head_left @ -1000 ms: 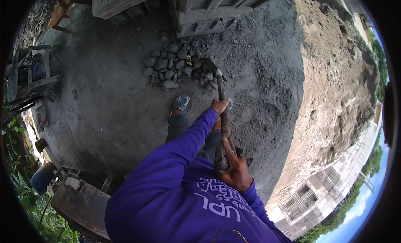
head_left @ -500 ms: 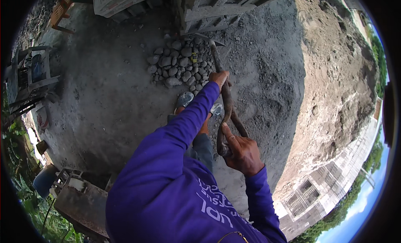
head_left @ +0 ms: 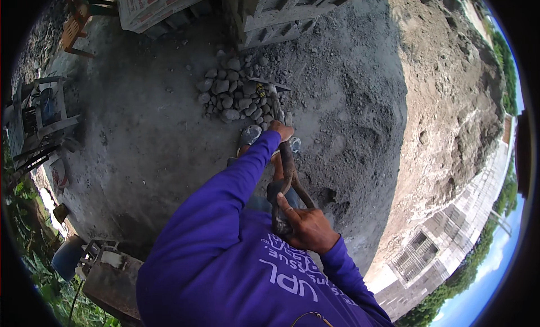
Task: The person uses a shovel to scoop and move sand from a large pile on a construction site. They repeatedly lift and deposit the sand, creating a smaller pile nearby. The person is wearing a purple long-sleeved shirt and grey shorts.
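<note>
A shovel [head_left: 287, 161] with a rough, forked wooden handle stretches away from my body. Its dark blade [head_left: 279, 86] appears as a thin crosswise edge at the right side of a heap of grey stones [head_left: 233, 91]. My left hand [head_left: 280, 130] is wrapped round the shaft below the blade. At the forked grip end, close to my chest, my right hand [head_left: 309, 228] is closed on the handle with its thumb along the wood. Whether the blade touches the stones or gravel, I cannot tell.
Loose grey gravel [head_left: 354, 113] spreads to the right, rising into a sunlit dirt bank [head_left: 444, 102]. Hollow concrete blocks [head_left: 281, 17] and a white sack [head_left: 152, 6] stand ahead. My shoes [head_left: 250, 134] are just below the stones. A rusty metal box [head_left: 115, 282] lies at lower left.
Both hands have drawn the shovel back toward my body and slightly left. Its blade has come from the far right of the stone heap to nearer its right side.
</note>
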The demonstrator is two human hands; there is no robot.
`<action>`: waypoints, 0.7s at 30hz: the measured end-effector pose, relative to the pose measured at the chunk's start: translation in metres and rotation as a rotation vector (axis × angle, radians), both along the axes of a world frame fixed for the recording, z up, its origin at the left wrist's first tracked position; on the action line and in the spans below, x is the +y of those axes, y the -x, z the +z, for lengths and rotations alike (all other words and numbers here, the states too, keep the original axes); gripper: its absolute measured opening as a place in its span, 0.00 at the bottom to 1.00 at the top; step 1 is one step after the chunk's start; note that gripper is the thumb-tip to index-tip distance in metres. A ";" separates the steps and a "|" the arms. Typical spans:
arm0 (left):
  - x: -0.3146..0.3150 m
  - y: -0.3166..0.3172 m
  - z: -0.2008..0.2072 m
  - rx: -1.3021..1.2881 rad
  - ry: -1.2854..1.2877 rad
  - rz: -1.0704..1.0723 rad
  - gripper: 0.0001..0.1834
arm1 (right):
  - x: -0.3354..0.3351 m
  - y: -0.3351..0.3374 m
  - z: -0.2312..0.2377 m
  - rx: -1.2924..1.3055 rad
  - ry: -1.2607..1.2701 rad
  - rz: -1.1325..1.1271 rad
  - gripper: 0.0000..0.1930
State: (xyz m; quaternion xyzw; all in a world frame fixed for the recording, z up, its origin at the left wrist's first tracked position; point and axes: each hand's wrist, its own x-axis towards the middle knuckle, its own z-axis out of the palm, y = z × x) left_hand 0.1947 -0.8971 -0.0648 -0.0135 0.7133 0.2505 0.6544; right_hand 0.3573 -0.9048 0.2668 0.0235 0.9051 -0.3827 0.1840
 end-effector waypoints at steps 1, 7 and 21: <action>0.000 -0.009 0.020 0.013 -0.010 0.003 0.44 | 0.005 -0.003 0.012 -0.040 -0.020 -0.016 0.49; 0.030 0.024 0.055 0.114 -0.112 0.231 0.43 | 0.034 0.016 0.030 -0.025 -0.154 0.048 0.49; -0.005 0.008 0.004 0.138 0.030 -0.180 0.47 | -0.007 0.013 -0.010 -0.040 0.147 -0.069 0.50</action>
